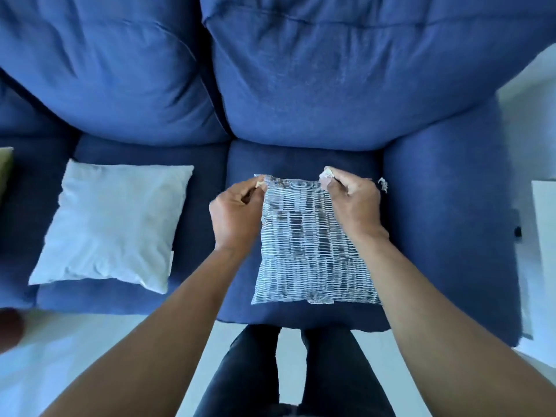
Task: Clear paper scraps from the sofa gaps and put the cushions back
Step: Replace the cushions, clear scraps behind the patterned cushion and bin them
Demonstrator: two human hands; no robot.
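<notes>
Left hand [236,215] pinches patterned cushion [310,251] top-left corner | right hand [352,203] pinches top-right corner, possibly with a scrap [327,175] | cushion on right seat [301,159] | white cushion [111,224] on left seat

No legible text, even on the cushion tag [319,302].

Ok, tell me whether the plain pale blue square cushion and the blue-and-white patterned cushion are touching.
Apart. The head view shows the plain pale blue square cushion on the left seat and the blue-and-white patterned cushion on the right seat, with bare blue sofa fabric between.
</notes>
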